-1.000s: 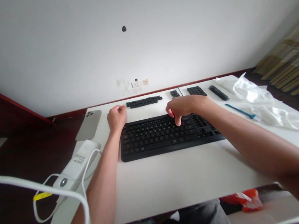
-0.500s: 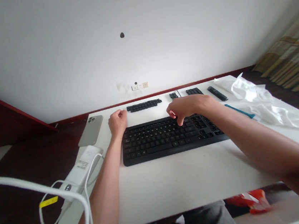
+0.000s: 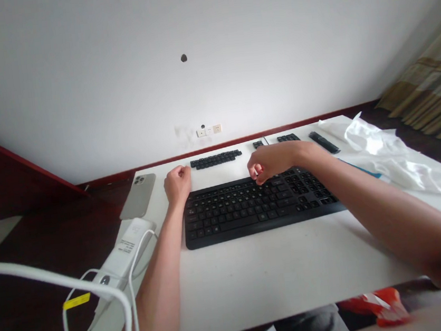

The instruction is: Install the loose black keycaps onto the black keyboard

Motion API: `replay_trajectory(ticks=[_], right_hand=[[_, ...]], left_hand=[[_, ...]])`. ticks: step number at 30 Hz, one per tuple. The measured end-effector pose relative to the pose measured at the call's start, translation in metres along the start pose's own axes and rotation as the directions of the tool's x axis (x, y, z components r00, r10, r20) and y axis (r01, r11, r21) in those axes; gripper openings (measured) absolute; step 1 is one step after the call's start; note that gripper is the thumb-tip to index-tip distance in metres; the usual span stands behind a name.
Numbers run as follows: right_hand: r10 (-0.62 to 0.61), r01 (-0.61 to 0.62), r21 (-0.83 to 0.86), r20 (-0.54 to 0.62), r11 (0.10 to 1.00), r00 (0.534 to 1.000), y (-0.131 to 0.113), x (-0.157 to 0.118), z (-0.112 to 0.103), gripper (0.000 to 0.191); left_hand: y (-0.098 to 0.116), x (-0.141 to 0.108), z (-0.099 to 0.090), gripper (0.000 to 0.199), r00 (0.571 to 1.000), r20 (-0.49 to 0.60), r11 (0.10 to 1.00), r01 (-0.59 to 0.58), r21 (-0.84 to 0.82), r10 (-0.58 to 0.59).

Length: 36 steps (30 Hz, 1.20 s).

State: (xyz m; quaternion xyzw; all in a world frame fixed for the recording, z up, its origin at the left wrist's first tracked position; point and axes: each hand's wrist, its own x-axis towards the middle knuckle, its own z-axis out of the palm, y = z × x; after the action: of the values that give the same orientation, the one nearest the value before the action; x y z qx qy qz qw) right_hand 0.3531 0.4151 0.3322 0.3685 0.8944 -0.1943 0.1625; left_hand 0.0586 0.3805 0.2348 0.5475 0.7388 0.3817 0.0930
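Below the near edge of the table (image 3: pixel 235 291), a red plastic bag (image 3: pixel 392 308) is lying to the right of the person's legs (image 3: pixel 314 329). Farther in, on the left, a white cable (image 3: pixel 129 324) is arching past a white power strip (image 3: pixel 124 248), while a black keyboard (image 3: pixel 241 211) is lying flat across the middle, its right-hand key positions apparently showing bare. At its far left corner the left hand (image 3: pixel 178 185) is curling into a loose fist; whether anything is inside, I cannot tell. Over the keyboard's upper rows the right hand (image 3: pixel 263 164) is hanging with folded fingers. Its thumb, pointing down half a second ago, is now tucking in nearer the fingers; whether the tips are meeting or pinching a keycap is not showing. That suggests the work is centring on this one spot. Past the right forearm, a blue tool (image 3: pixel 368 171) is showing less than before. Farther back, black keycaps (image 3: pixel 215 159) are sitting in rows, seemingly undisturbed, before the wall sockets (image 3: pixel 209 131).
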Motion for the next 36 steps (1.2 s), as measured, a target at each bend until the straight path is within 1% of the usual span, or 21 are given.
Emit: replay_trajectory(ticks=[1, 2, 4, 5, 6, 7, 9, 11, 13, 19, 26, 29, 36], right_hand=[[0.007, -0.006, 0.009, -0.108, 1.000, 0.994, 0.003, 0.003, 0.001, 0.026], [0.028, -0.027, 0.008, -0.237, 1.000, 0.971, 0.005, 0.008, 0.003, 0.029], [0.050, -0.064, -0.015, -0.469, 0.998, 0.882, 0.008, 0.020, 0.011, 0.037], [0.034, -0.063, -0.034, -0.542, 0.997, 0.840, 0.008, 0.026, 0.017, 0.041], [0.000, -0.043, -0.059, -0.585, 0.997, 0.811, 0.008, 0.033, 0.023, 0.044], [-0.038, -0.017, -0.083, -0.610, 0.996, 0.792, 0.008, 0.038, 0.028, 0.047], [-0.083, 0.012, -0.115, -0.639, 0.993, 0.764, 0.007, 0.047, 0.038, 0.050], [-0.088, 0.008, -0.124, -0.656, 0.992, 0.750, 0.006, 0.052, 0.045, 0.052], [-0.082, -0.002, -0.127, -0.655, 0.992, 0.751, 0.007, 0.054, 0.049, 0.051], [-0.119, 0.022, -0.165, -0.603, 0.986, 0.789, 0.011, 0.059, 0.055, 0.052], [-0.114, 0.005, -0.180, -0.600, 0.984, 0.792, 0.011, 0.061, 0.058, 0.051], [-0.130, 0.010, -0.199, -0.603, 0.980, 0.787, 0.013, 0.063, 0.059, 0.046], [-0.142, -0.014, -0.231, -0.645, 0.973, 0.750, 0.016, 0.068, 0.064, 0.040]], left_hand=[[0.000, 0.000, 0.000, 0.031, 1.000, -0.001, 1.000, 0.002, 0.001, -0.002], [0.000, 0.000, 0.000, 0.031, 1.000, -0.003, 1.000, 0.005, 0.005, -0.005], [-0.001, 0.000, 0.001, 0.033, 1.000, -0.008, 1.000, 0.009, 0.015, -0.009], [-0.001, 0.000, 0.001, 0.033, 1.000, -0.009, 1.000, 0.010, 0.020, -0.010], [-0.001, 0.000, 0.001, 0.033, 1.000, -0.010, 1.000, 0.010, 0.025, -0.010], [-0.002, 0.000, 0.002, 0.032, 1.000, -0.009, 1.000, 0.010, 0.028, -0.010], [-0.002, 0.000, 0.002, 0.033, 1.000, -0.007, 1.000, 0.012, 0.029, -0.012], [-0.002, 0.000, 0.001, 0.033, 1.000, -0.007, 1.000, 0.013, 0.028, -0.013], [-0.002, 0.000, 0.001, 0.033, 1.000, -0.007, 1.000, 0.008, 0.027, -0.007], [-0.003, 0.000, 0.002, 0.033, 1.000, -0.012, 1.000, 0.009, 0.019, -0.009], [-0.001, -0.001, 0.000, 0.033, 1.000, -0.007, 1.000, 0.007, 0.009, -0.007], [0.000, -0.001, 0.000, 0.033, 1.000, -0.005, 1.000, 0.001, -0.001, -0.001], [-0.002, 0.000, 0.002, 0.033, 1.000, -0.010, 1.000, 0.008, 0.029, -0.008]])
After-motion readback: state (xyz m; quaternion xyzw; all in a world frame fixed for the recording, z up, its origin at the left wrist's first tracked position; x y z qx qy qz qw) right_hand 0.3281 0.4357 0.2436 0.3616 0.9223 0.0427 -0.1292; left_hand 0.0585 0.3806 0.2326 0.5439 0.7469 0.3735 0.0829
